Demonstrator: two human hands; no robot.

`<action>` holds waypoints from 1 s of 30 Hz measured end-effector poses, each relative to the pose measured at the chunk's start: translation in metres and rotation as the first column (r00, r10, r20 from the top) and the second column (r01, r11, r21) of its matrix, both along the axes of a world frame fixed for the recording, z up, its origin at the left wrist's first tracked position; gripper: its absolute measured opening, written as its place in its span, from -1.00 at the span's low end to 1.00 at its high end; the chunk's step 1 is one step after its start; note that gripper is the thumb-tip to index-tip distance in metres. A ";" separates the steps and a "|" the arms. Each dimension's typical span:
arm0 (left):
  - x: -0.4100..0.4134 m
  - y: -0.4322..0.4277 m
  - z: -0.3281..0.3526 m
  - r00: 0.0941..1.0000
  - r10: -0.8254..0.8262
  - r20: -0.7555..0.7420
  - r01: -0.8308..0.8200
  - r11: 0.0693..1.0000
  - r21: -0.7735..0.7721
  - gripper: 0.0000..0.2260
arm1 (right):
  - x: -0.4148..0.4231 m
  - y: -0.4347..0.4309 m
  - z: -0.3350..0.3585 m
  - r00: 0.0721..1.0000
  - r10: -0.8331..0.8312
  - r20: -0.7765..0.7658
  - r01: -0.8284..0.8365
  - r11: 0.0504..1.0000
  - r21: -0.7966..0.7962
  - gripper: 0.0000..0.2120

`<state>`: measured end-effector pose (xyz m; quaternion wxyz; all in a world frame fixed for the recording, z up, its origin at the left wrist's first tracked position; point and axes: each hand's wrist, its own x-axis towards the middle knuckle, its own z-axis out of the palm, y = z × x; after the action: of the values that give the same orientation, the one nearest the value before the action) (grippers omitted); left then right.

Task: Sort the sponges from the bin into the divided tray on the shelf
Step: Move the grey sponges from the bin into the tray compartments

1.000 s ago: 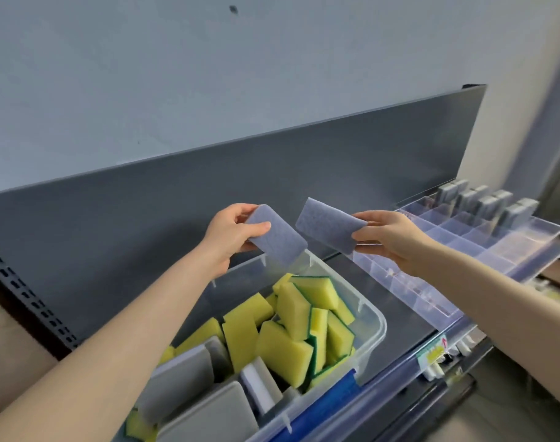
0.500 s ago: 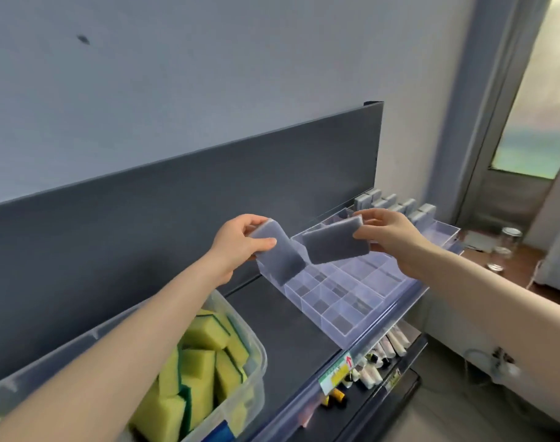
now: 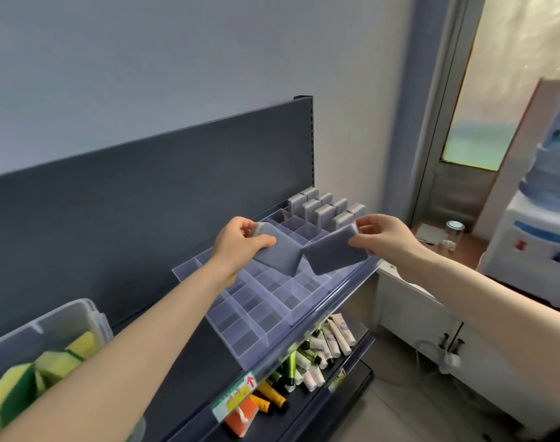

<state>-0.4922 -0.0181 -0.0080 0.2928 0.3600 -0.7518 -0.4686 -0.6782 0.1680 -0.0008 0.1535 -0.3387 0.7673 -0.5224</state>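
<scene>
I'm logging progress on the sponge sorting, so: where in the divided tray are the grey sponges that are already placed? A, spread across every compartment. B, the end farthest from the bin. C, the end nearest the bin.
B: the upright grey sponges stand only at the far end of the divided tray, away from the bin; the visible nearer compartments hold nothing.

Sponges (image 3: pixel 332 253) now above tray (image 3: pixel 246 339)

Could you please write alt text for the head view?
The left hand holds a grey sponge and the right hand another sponge, over a clear divided tray on a shelf. More sponges stand in its far compartments.
</scene>
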 end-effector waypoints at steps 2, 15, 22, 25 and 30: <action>-0.015 0.005 -0.005 1.000 0.002 -0.006 -0.002 1.000 0.028 -0.71 | -0.015 0.005 -0.006 1.000 -0.022 0.004 0.022 1.000 0.001 -0.82; -0.128 -0.021 -0.038 0.991 -0.117 0.057 0.113 0.991 0.071 -0.64 | -0.110 -0.021 -0.029 0.998 -0.046 0.045 0.046 0.999 -0.004 -0.78; -0.190 -0.060 -0.047 0.939 -0.270 0.211 0.280 0.960 -0.019 -0.49 | -0.167 -0.062 -0.014 0.998 0.048 -0.030 -0.046 0.998 0.040 -0.69; -0.216 -0.071 -0.043 0.954 -0.229 0.193 0.245 0.968 -0.060 -0.58 | -0.191 -0.072 -0.007 0.986 0.054 -0.156 -0.042 0.996 0.080 -0.68; -0.240 -0.085 -0.038 0.975 -0.151 0.165 0.167 0.982 -0.087 -0.77 | -0.236 -0.083 0.001 0.944 0.084 -0.320 -0.035 0.987 0.155 -0.65</action>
<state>-0.7318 -0.1035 -0.0463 0.2117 0.3191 -0.8217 -0.4222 -0.9141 0.0854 0.0005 0.0650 -0.4309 0.8081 -0.3963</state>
